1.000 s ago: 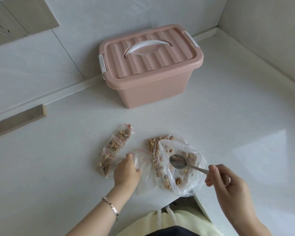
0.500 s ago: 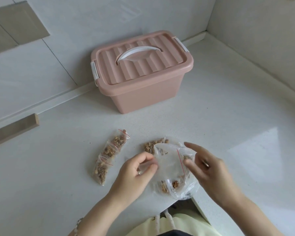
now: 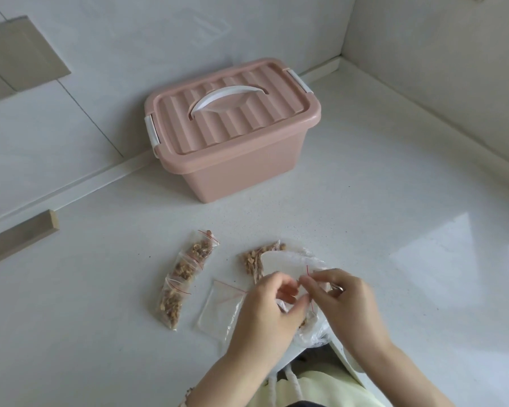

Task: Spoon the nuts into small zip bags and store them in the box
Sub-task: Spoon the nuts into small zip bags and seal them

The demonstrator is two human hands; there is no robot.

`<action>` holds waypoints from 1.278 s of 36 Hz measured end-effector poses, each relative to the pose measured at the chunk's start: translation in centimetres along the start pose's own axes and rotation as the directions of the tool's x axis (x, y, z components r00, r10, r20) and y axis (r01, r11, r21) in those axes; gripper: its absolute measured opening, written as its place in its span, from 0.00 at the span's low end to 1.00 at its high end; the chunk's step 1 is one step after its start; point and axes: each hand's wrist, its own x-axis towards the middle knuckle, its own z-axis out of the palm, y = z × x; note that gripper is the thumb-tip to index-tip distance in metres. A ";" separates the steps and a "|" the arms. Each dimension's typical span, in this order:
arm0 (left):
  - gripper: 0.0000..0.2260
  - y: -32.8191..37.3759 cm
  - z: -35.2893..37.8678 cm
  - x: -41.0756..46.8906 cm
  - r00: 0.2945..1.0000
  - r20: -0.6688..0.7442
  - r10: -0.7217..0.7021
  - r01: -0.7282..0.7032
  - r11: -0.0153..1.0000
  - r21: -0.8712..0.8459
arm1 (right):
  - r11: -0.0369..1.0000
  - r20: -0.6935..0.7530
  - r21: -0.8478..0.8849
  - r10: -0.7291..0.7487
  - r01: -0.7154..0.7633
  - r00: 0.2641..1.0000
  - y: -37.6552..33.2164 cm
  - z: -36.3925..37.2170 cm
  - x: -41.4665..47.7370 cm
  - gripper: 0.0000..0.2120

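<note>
A small empty zip bag [image 3: 282, 267] with a red seal line is held up between my left hand [image 3: 269, 312] and my right hand [image 3: 343, 301], both pinching its mouth. Under my hands lies the large clear bag of nuts [image 3: 254, 261], partly hidden. The spoon is out of sight. Three filled small bags [image 3: 185, 273] lie in a row to the left. Spare empty zip bags [image 3: 218, 311] lie flat beside my left hand. The pink box [image 3: 232, 127] stands at the back with its lid shut.
The white counter [image 3: 394, 201] meets walls at the back and right. A wooden strip [image 3: 18, 237] lies at the far left. The counter's front edge [image 3: 347, 358] runs just below my hands.
My right hand let go of the spoon and both hands took up a small empty bag, now held higher. The view shifted, showing spare empty bags on the counter.
</note>
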 end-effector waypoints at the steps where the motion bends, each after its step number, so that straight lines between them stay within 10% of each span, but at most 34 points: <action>1: 0.09 0.1 0.4 -0.1 1.000 -0.005 -0.014 0.014 1.000 -0.024 | 1.000 0.019 0.018 0.003 -0.004 1.000 -0.3 -0.1 -0.1 0.12; 20: 0.10 0.0 0.5 0.4 0.971 0.066 -0.231 0.235 0.859 -0.454 | 0.992 0.194 0.123 -0.035 0.011 0.980 -0.6 -1.0 -0.3 0.07; 34: 0.06 -0.3 -0.7 0.5 0.985 0.165 -0.040 0.076 0.973 -0.218 | 0.981 0.245 -0.094 -0.143 0.171 0.959 -0.4 -1.9 -0.1 0.14; 40: 0.11 0.7 -2.2 0.6 0.944 0.326 -0.042 0.187 0.884 -0.428 | 0.965 0.261 -0.008 -0.250 0.261 0.932 -0.8 -2.4 0.0 0.13; 46: 0.09 0.2 -1.9 0.6 0.990 -0.019 -0.137 0.138 0.990 0.031 | 0.925 0.090 -0.273 -0.250 0.265 0.964 -0.3 -1.7 0.0 0.06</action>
